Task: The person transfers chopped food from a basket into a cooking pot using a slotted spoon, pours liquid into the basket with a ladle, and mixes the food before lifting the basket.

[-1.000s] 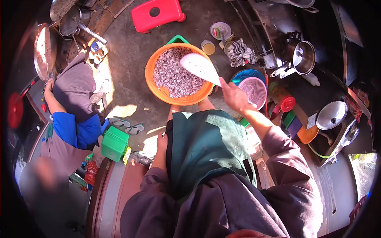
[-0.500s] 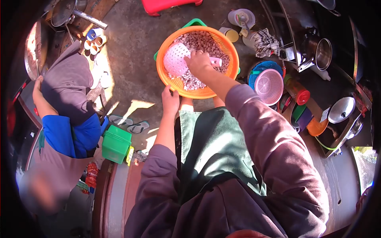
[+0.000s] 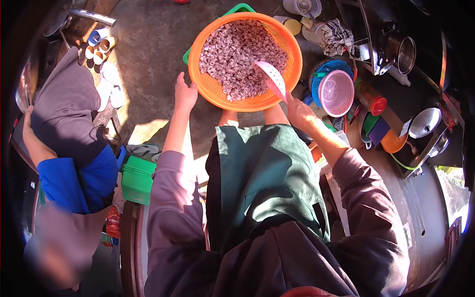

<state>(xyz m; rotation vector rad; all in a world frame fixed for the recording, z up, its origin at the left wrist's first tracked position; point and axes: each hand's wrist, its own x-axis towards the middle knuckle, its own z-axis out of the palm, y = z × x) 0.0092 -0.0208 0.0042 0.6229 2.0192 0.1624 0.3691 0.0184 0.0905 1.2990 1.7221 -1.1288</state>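
An orange basket [image 3: 212, 91] full of small purplish-white ring-like pieces [image 3: 237, 57] stands in front of me, over a green container [image 3: 239, 8] that shows at its rim. In my right hand [image 3: 300, 113] is the handle of a pink perforated scoop [image 3: 272, 79]. The scoop is tilted, with its bowl over the basket's lower right part, at the pieces. My left hand [image 3: 185, 92] is just left of the basket, fingers apart and holding nothing.
At the left sits another person [image 3: 74, 163] in blue sleeves. A green box [image 3: 138, 180] lies between us. To the right are a pink colander [image 3: 336, 92], a checked cloth [image 3: 337, 37], a red-lidded jar [image 3: 377, 105], a metal lid [image 3: 425, 123] and a pot [image 3: 406, 55].
My right hand has drawn back from inside the basket to its lower right edge, with the scoop now gripped by its handle. My left hand has moved left, and the view has shifted.
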